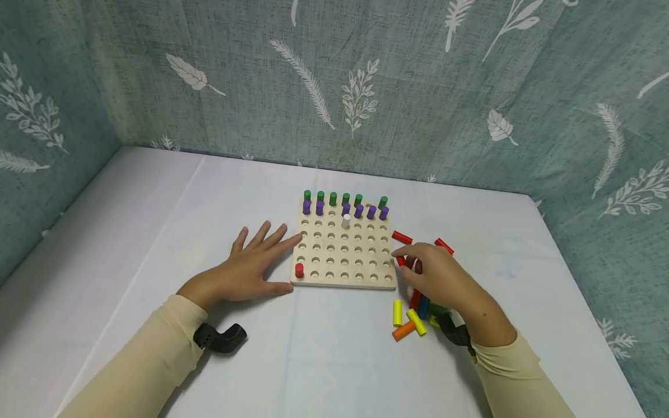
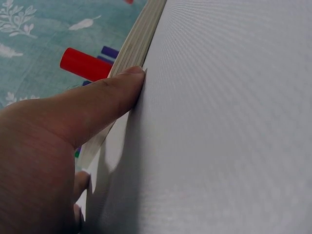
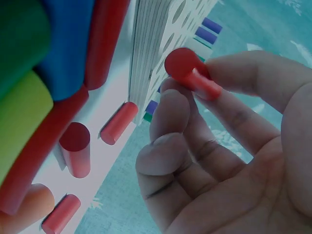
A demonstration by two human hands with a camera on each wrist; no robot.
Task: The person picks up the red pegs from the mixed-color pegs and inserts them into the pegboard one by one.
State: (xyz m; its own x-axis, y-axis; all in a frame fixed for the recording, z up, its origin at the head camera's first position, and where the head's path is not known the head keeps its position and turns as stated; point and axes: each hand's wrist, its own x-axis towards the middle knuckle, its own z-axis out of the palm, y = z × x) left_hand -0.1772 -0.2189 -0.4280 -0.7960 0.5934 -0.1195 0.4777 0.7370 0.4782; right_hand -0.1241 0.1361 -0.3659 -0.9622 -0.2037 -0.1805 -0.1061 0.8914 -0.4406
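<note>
A wooden pegboard with rows of round holes lies mid-table. Green pegs stand along its far row, purple pegs in the row before it. A white peg stands just nearer, and one red peg fills the near left corner. My left hand spreads its fingers beside the board; in the left wrist view the thumb touches the board's edge. Right of the board, my right hand pinches a red peg between thumb and fingers.
Loose pegs lie right of the board, partly under my right hand: a yellow peg, an orange peg, a blue peg, a red peg and several others. Leaf-patterned cloth hangs behind the white table.
</note>
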